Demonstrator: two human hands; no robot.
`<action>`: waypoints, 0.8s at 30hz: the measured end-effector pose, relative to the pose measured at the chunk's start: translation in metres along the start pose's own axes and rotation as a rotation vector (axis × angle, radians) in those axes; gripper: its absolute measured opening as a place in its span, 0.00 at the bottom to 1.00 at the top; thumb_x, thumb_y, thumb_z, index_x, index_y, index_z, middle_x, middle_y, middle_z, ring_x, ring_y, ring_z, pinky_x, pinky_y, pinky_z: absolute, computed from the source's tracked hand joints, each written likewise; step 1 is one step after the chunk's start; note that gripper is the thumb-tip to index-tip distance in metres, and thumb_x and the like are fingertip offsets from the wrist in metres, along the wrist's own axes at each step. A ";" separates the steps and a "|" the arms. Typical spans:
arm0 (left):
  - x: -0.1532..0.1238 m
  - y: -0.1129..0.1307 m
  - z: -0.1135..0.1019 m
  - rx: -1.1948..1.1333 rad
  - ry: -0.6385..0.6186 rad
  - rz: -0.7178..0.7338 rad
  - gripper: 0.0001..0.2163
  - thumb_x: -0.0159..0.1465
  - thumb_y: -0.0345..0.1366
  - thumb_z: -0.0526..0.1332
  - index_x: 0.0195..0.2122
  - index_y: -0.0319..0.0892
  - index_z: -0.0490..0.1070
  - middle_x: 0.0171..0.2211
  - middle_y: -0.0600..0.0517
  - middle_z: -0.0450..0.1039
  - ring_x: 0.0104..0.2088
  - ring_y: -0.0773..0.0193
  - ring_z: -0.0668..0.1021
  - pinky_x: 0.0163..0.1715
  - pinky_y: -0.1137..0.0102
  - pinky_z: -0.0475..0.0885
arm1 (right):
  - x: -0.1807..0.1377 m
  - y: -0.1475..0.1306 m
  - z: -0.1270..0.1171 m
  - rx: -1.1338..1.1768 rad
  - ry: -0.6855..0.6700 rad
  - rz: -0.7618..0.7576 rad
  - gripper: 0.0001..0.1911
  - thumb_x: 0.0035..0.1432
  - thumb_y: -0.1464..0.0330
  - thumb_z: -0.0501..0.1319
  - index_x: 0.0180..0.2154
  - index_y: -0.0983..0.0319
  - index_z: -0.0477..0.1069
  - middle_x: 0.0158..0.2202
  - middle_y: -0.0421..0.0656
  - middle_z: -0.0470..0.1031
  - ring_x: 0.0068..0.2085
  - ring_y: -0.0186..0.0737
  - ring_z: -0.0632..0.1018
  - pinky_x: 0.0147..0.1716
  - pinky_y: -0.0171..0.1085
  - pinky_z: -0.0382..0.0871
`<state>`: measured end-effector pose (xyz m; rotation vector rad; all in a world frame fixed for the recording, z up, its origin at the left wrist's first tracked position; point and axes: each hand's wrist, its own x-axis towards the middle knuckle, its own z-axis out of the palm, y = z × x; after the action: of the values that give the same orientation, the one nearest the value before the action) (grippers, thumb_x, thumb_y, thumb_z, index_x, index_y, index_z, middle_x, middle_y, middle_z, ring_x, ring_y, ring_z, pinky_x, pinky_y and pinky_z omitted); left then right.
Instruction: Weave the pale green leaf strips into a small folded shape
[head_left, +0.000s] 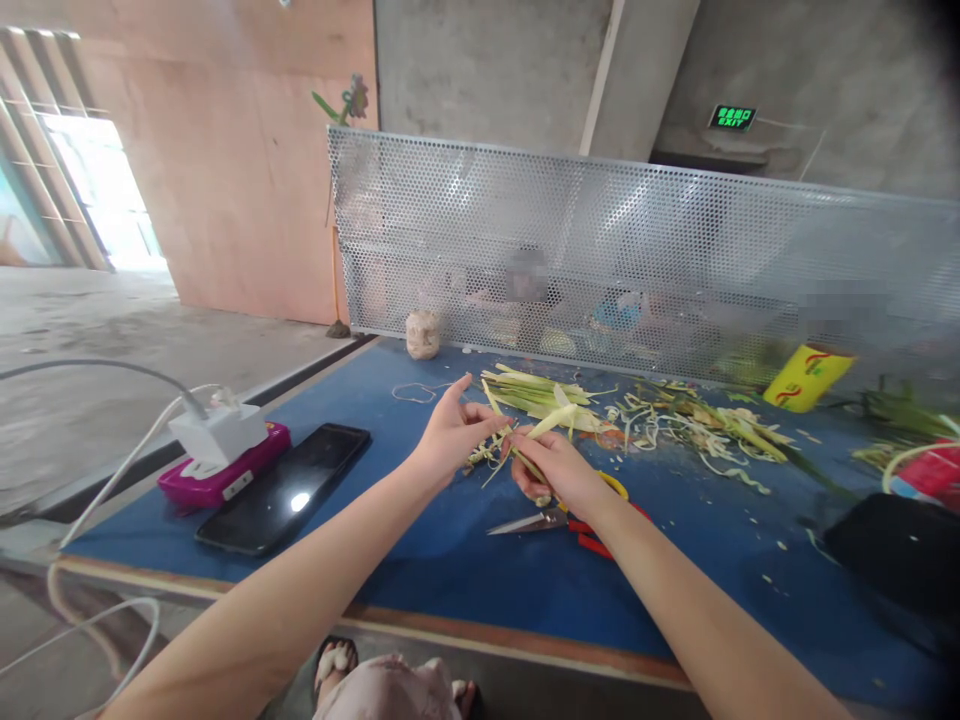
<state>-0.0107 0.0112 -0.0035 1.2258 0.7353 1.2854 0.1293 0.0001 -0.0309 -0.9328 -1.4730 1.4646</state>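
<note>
My left hand (455,428) and my right hand (553,464) meet over the middle of the blue table. Between them is a pale green leaf strip piece (553,420), which looks folded or woven; its exact kind I cannot make out. My right fingers are wrapped round its lower stem part, while my left thumb and fingertips pinch at its left end. Scissors (534,522) with red and yellow handles lie partly beneath my right hand and wrist, blades to the left. Just behind my hands is a pile of long pale green strips (517,388).
Curly shreds and scraps (694,425) cover the right. A black phone (289,490) and a purple power strip (251,470) with a white plug lie left. A perforated metal screen (465,230) borders the back, near a yellow packet (808,378) and a black object (896,550). A person sits beyond the screen.
</note>
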 end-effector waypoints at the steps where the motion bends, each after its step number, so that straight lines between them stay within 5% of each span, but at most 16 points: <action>1: 0.001 0.000 -0.001 0.003 0.007 0.004 0.40 0.49 0.24 0.64 0.59 0.29 0.40 0.19 0.58 0.70 0.25 0.70 0.74 0.37 0.69 0.66 | 0.000 0.000 0.000 -0.002 -0.001 -0.001 0.13 0.51 0.58 0.55 0.28 0.62 0.64 0.10 0.34 0.66 0.09 0.24 0.55 0.10 0.27 0.47; 6: 0.006 0.000 -0.005 0.144 -0.061 0.006 0.41 0.51 0.28 0.63 0.60 0.33 0.36 0.25 0.55 0.71 0.28 0.69 0.74 0.35 0.71 0.66 | 0.002 0.003 -0.003 0.007 0.028 -0.046 0.17 0.53 0.55 0.54 0.29 0.63 0.63 0.13 0.36 0.68 0.10 0.25 0.58 0.12 0.28 0.48; 9: 0.009 -0.005 -0.008 0.294 -0.128 -0.085 0.39 0.51 0.37 0.64 0.59 0.35 0.44 0.33 0.50 0.71 0.29 0.70 0.72 0.29 0.73 0.65 | 0.004 0.003 -0.006 0.027 0.041 -0.063 0.18 0.52 0.53 0.55 0.29 0.62 0.61 0.14 0.35 0.67 0.11 0.25 0.59 0.13 0.29 0.49; 12: 0.009 -0.008 -0.010 0.426 -0.178 -0.121 0.35 0.53 0.43 0.61 0.57 0.35 0.49 0.26 0.53 0.70 0.24 0.70 0.70 0.21 0.74 0.61 | 0.003 -0.001 -0.008 0.018 0.049 -0.103 0.17 0.51 0.55 0.57 0.30 0.62 0.60 0.14 0.33 0.65 0.12 0.24 0.57 0.14 0.29 0.47; 18: 0.009 -0.002 -0.011 0.316 -0.320 -0.015 0.33 0.54 0.33 0.60 0.58 0.34 0.45 0.21 0.58 0.67 0.24 0.71 0.70 0.26 0.74 0.62 | 0.000 -0.008 -0.007 -0.029 0.050 -0.124 0.16 0.50 0.56 0.58 0.31 0.61 0.59 0.13 0.32 0.63 0.14 0.25 0.57 0.15 0.30 0.45; 24: 0.009 0.000 -0.010 0.388 -0.472 0.044 0.31 0.56 0.34 0.58 0.58 0.34 0.45 0.19 0.61 0.61 0.21 0.72 0.66 0.22 0.75 0.59 | 0.001 -0.009 -0.011 -0.054 0.041 -0.162 0.14 0.52 0.57 0.56 0.30 0.62 0.60 0.14 0.33 0.64 0.14 0.24 0.56 0.15 0.30 0.44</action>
<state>-0.0186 0.0222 -0.0047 1.7885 0.6255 0.8528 0.1393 0.0049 -0.0219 -0.8506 -1.5277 1.2872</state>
